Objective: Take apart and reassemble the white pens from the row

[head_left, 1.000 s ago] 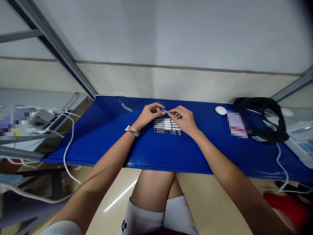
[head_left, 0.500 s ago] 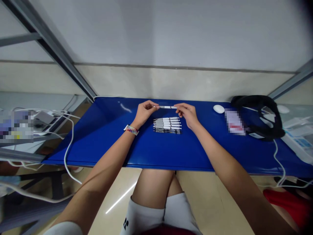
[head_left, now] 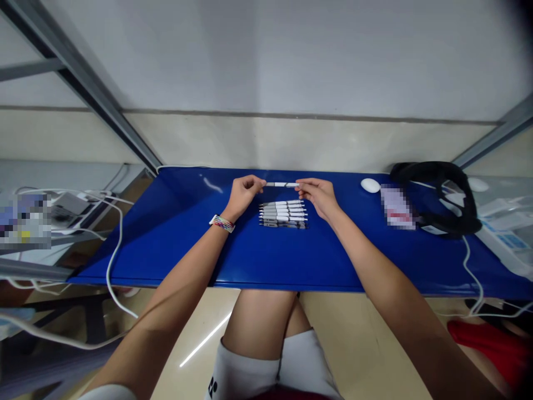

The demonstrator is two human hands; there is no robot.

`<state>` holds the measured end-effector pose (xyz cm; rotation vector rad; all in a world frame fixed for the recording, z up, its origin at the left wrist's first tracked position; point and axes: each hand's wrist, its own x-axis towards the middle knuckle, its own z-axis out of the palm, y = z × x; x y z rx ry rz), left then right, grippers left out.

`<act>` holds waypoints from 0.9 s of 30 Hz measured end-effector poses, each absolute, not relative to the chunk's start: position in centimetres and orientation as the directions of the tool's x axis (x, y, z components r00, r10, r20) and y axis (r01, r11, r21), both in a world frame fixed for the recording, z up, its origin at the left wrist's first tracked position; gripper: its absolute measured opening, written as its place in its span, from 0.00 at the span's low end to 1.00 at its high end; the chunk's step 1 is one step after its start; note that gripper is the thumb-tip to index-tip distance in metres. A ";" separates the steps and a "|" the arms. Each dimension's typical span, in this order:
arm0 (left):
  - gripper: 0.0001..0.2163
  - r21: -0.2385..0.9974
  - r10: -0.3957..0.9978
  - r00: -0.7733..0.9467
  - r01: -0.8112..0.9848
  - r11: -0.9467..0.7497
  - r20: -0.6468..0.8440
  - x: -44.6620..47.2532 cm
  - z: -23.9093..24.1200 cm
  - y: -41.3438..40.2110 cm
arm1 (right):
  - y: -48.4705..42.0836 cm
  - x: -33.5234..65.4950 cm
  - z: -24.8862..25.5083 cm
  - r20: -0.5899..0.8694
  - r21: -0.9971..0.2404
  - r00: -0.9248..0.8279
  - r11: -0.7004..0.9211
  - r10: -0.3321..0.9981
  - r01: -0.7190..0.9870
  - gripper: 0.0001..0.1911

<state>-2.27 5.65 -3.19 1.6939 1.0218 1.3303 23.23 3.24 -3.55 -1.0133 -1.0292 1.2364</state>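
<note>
A white pen (head_left: 282,184) is held level just above the blue table (head_left: 266,253), pinched at both ends. My left hand (head_left: 244,194) grips its left end with closed fingers; a striped band is on that wrist. My right hand (head_left: 318,195) pinches the right end. Directly in front of the held pen, several white pens (head_left: 283,214) lie side by side in a neat row on the table.
A white mouse (head_left: 370,185) and a black strap or headset (head_left: 441,200) with a cable lie at the right. White cables and a power strip (head_left: 66,203) sit on the left shelf. A grey metal frame post (head_left: 83,83) slants at the left. A wall stands behind.
The pen was lifted from just over the row toward the far side and turned level. Both hands moved slightly away from me with it.
</note>
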 end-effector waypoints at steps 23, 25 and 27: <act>0.16 0.866 0.895 0.205 0.241 -0.439 0.397 -2.7 -3.4 6.1 | 3.5 23.0 -3.9 0.116 -0.973 0.084 0.130 0.990 -0.191 0.12; 0.15 0.879 0.907 0.188 0.235 -0.414 0.377 -2.7 -3.5 6.2 | 3.6 23.0 -3.9 0.116 -0.971 0.086 0.131 0.990 -0.199 0.12; 0.15 0.890 0.904 0.184 0.181 -0.417 0.386 -2.6 -3.6 6.3 | 3.6 23.0 -4.0 0.110 -0.971 0.096 0.128 0.989 -0.203 0.12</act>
